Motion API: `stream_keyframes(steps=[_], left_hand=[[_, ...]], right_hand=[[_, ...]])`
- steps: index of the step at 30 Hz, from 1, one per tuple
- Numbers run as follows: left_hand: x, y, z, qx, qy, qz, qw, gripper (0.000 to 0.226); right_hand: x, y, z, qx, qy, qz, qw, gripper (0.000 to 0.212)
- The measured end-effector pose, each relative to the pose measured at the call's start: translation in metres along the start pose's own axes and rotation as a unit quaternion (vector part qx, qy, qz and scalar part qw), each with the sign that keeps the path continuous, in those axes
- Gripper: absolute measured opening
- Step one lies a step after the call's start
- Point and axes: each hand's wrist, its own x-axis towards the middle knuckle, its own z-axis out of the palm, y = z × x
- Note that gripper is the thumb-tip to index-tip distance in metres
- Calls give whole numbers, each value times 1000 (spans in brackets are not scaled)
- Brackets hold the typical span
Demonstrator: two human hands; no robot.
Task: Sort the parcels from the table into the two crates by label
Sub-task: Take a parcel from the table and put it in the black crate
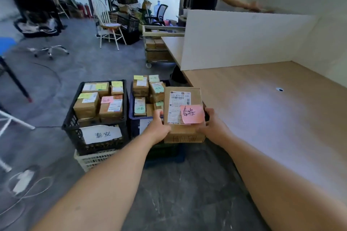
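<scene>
grey concrete floor (93, 73) underfoot, pale wooden table (262, 108) off to the right, two crates side by side below. midway through one sort: holding a single cardboard parcel (195, 95) in the air, label side up, over the near right corner of the blue crate (134, 124) and just beside the table edge. gripping with the left hand (158, 127) curled round the parcel's left edge and the right hand (214, 125) curled round its right edge, close to the pink note (192, 114); both arms stretched forward, nearly straight. reads, on that note, much like the writing on the paper sign (102, 134) fronting the black crate (73, 118) on the left, so probably belongs there, not among the green-noted parcels (139, 108) in the blue one. calls next for a swing leftward across the blue crate, then a lowering onto the stacked boxes (86, 107) in the black crate; nearly full, so needs a flat spot and a gentle release.
</scene>
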Motion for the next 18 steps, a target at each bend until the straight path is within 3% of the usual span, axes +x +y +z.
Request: stream_keyframes(steps=[2, 4, 9, 18], left_hand=[[1, -14, -19, -7, 8, -5, 1000, 88], [2, -27, -35, -12, 13, -12, 1000, 97], [19, -48, -67, -29, 38, -37, 998, 95], [111, -43, -104, -17, 83, -88, 993, 95]], right_hand=[[8, -20, 15, -5, -45, -44, 998, 85], [18, -33, 30, -1, -76, -76, 994, 88], [57, -54, 65, -68, -108, -144, 981, 59], [171, -84, 96, -17, -154, -142, 978, 49]])
